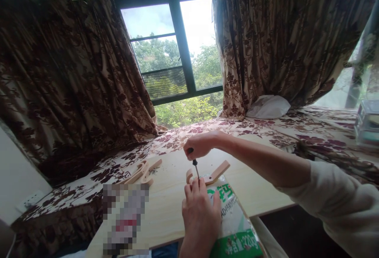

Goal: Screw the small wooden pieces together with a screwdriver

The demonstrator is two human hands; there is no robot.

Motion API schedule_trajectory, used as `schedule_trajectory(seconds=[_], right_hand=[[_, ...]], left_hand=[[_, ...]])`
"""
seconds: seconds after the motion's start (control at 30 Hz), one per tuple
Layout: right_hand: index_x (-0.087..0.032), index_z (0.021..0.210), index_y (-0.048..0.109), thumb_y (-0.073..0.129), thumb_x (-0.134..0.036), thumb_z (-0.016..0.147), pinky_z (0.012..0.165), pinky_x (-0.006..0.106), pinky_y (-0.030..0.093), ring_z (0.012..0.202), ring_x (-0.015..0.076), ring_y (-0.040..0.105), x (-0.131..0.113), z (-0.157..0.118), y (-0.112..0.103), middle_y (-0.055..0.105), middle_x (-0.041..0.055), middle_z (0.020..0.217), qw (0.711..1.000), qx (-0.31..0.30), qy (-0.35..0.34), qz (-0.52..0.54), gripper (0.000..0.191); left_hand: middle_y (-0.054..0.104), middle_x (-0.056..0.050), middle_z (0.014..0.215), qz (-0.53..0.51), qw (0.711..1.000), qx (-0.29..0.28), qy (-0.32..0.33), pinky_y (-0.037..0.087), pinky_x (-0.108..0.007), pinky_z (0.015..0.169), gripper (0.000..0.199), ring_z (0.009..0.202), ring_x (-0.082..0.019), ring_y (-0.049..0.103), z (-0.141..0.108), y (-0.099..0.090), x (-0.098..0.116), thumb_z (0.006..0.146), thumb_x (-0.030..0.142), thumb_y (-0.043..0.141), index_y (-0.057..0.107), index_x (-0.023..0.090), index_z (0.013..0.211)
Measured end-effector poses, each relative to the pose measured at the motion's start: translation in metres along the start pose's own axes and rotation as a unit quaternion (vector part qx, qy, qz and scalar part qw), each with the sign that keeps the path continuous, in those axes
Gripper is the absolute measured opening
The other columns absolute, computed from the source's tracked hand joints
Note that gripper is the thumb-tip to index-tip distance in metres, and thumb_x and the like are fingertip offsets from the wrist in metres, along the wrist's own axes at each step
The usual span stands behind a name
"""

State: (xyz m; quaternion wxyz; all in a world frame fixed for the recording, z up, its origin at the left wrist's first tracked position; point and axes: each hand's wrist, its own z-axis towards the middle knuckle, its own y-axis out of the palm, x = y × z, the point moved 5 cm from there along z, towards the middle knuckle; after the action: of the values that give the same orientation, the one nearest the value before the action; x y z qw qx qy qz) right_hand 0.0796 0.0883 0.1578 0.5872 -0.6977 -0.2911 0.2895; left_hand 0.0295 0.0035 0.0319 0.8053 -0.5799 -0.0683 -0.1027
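Note:
My right hand (199, 146) is closed around the dark handle of a screwdriver (197, 169), held upright with its metal shaft pointing down. The shaft runs down to a light wooden piece (217, 172) that has a dark hole and a curved end. Close to the lower end of the shaft, the bent fingers of my left hand (201, 206) press on the wooden piece; the screwdriver's tip is hidden behind them. Beneath the wood and my left hand lies a green and white printed package (233, 218).
More curved wooden parts (142, 173) lie left on the pale tabletop (168, 202), with small dark bits beside them. A blurred-out item (126, 220) is at the front left. Behind are a flowered cover (183, 131), a white plastic bag (268, 107) and a clear drawer box (367, 122).

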Motion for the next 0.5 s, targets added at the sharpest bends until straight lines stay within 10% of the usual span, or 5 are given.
schedule_trajectory(seconds=[0.5], right_hand=[[-0.017,0.118,0.055,0.055,-0.033,0.09,0.08,0.042,0.05,0.097,0.0211,0.059,0.0029,0.0007,0.0021,0.057,0.0088,0.117,1.0,0.018,0.012,0.005,0.032]], left_hand=[[0.048,-0.008,0.133,-0.005,1.0,-0.002,0.0,0.039,-0.037,0.096,0.045,0.119,-0.025,0.039,0.0014,0.0001,0.0028,0.087,0.033,0.044,0.049,0.014,0.127]])
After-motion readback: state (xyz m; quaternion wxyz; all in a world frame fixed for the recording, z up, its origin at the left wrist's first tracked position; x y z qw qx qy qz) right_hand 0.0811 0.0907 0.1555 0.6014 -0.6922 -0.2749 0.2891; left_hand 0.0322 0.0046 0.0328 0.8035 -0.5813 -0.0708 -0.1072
